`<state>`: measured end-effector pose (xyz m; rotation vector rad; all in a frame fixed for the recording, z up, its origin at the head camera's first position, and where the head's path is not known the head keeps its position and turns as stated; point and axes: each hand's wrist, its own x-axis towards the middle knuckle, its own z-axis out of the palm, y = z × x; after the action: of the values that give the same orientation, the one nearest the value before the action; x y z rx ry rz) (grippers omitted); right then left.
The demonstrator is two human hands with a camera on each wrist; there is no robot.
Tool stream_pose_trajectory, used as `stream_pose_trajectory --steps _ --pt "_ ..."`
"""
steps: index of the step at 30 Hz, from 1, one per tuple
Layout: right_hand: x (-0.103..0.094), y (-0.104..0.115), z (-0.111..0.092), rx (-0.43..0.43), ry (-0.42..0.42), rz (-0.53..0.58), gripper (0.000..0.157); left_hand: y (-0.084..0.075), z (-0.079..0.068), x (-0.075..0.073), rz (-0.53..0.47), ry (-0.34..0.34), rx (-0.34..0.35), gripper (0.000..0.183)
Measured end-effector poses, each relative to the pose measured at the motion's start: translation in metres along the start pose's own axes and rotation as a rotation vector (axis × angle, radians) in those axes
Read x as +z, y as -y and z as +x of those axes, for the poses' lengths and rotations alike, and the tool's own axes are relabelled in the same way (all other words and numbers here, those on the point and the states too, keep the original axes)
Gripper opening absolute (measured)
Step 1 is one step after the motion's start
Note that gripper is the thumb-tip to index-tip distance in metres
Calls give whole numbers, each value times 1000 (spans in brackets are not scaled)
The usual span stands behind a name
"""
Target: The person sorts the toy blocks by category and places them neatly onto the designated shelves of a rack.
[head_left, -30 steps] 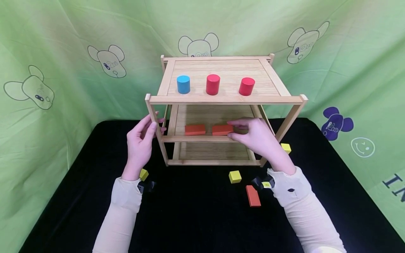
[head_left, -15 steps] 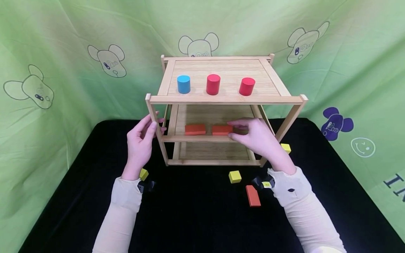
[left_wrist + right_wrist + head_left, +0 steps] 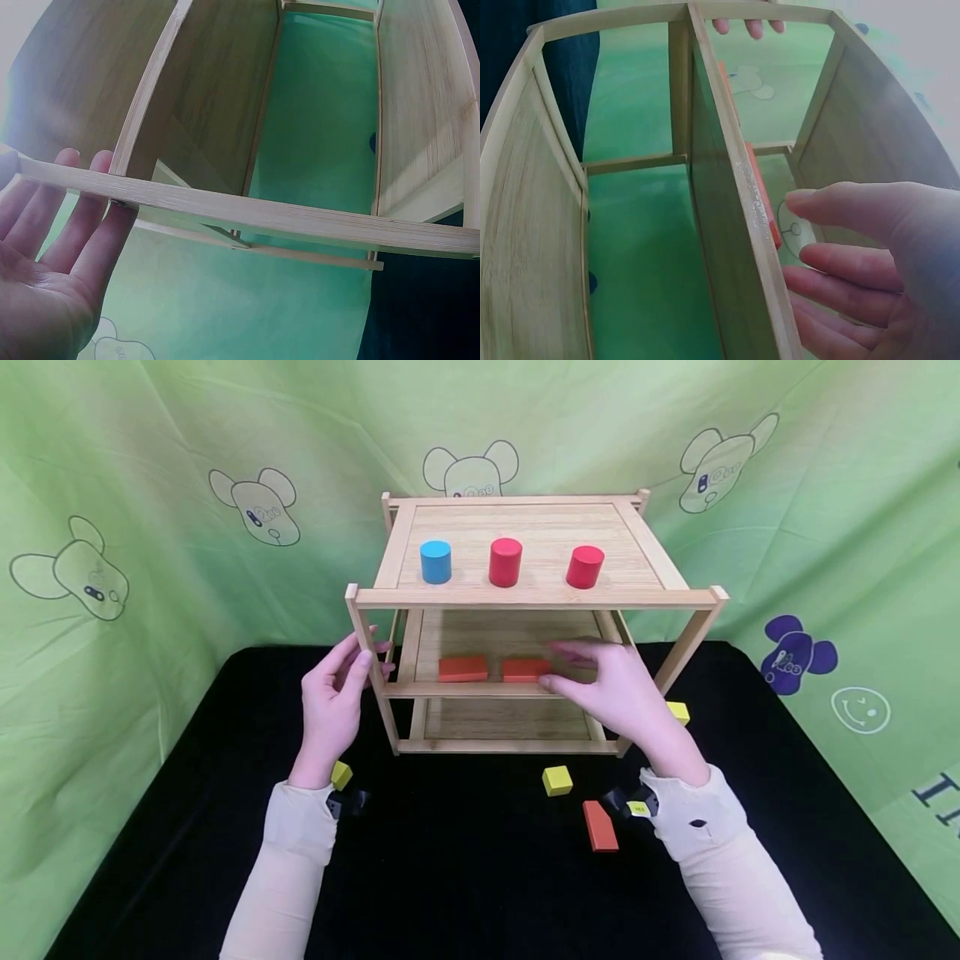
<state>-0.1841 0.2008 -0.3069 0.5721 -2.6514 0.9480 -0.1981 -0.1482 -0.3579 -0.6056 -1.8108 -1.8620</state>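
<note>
My left hand [image 3: 330,706] holds the front left post of a wooden three-tier shelf rack [image 3: 525,597], thumb in front and fingers behind it. The fingers show past the post [image 3: 247,210] in the left wrist view. On the middle shelf, two red-orange rectangular blocks lie in a row, a left block [image 3: 462,669] and a right block [image 3: 523,671]. My right hand [image 3: 622,689] is at the right block's right end, thumb and fingers spread with nothing gripped. In the right wrist view a small gap shows between the thumb and that block [image 3: 761,191].
On the top shelf stand a blue cylinder [image 3: 436,562] and two red cylinders. A yellow cube [image 3: 557,781] and a third red-orange block [image 3: 600,826] lie on the black cloth [image 3: 465,877]. Further yellow cubes are near the left wrist [image 3: 341,774] and behind the right forearm [image 3: 678,712].
My right hand has let go of the right red-orange block and drawn slightly to the right, its fingers spreading. The left hand and the blocks have stayed put.
</note>
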Motion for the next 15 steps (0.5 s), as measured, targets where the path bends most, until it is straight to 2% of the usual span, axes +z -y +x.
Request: stream_pose_trajectory --steps 15 --pt "-10 9 -27 -76 -87 -23 43 -1 0 0 -5 1 6 34"
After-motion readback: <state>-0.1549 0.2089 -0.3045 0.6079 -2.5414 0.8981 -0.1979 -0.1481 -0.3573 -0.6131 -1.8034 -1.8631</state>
